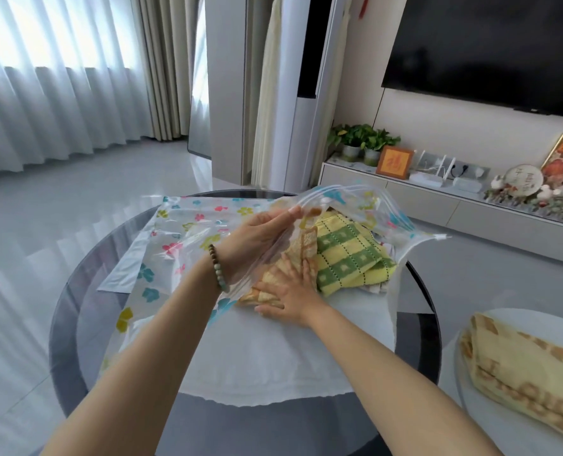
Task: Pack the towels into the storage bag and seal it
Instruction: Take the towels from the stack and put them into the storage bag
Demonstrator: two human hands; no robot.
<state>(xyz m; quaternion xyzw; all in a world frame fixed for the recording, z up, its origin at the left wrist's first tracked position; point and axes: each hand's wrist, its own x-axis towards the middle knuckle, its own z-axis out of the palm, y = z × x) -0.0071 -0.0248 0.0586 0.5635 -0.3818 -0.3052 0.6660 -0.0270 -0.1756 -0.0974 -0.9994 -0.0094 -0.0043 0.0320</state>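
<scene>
A clear storage bag (181, 238) printed with coloured flowers lies across the round table. My left hand (260, 238) grips the upper edge of its mouth and lifts it open. Inside the mouth sits a folded yellow-and-green checked towel (352, 258). Beside it a tan patterned towel (303, 255) lies half inside the bag. My right hand (290, 299) presses flat on that tan towel, fingers spread. Another rolled cream towel (523, 373) with tan print rests at the lower right.
The dark round glass table (72, 324) carries a white cloth (273, 366) under the bag. The rolled towel lies on a white surface (454, 357) at the right. Behind are a TV cabinet (438, 199) with ornaments and plants, and curtains at the left.
</scene>
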